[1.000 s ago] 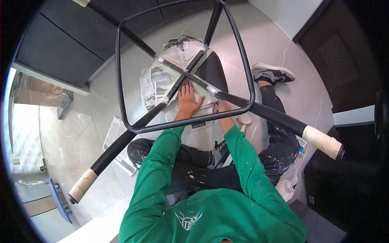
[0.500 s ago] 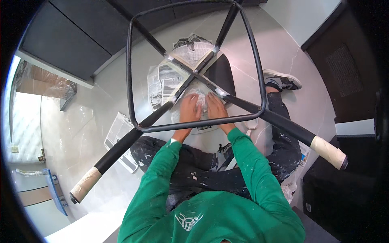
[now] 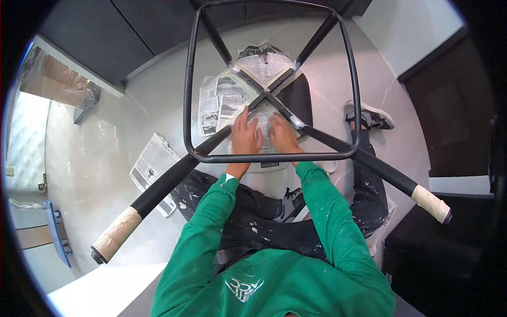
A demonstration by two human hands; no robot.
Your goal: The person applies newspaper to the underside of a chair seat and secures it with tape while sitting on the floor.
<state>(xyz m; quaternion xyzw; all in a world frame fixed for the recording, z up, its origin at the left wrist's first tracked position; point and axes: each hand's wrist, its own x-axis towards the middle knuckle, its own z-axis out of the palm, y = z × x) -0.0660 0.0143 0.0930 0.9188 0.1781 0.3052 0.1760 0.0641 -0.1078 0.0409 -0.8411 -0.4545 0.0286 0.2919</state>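
An upturned chair with a black metal frame (image 3: 269, 158) stands before me, its leg bars crossing at the middle of the seat's underside. Sheets of newspaper (image 3: 209, 100) edged with pale masking tape (image 3: 288, 73) cover most of the underside; a bare black part of the seat (image 3: 297, 98) shows at the right. My left hand (image 3: 245, 138) lies on the near newspaper, fingers outstretched, tips beside the near-left bar. On the same paper rests my right hand (image 3: 283, 134), fingers spread and slightly bent, beside the near-right bar. Neither hand appears to hold anything.
The near legs spread to both sides, their ends wrapped in beige tape (image 3: 432, 204). A loose newspaper (image 3: 153, 158) lies on the floor at left. A pale ring (image 3: 330, 167), perhaps a tape roll, sits by my right leg. Dark cabinets (image 3: 174, 21) stand behind.
The view has shifted, so the chair appears farther right. My left hand has moved left relative to the crossing, its fingertips now along the near-left bar. My right hand stays on the paper.
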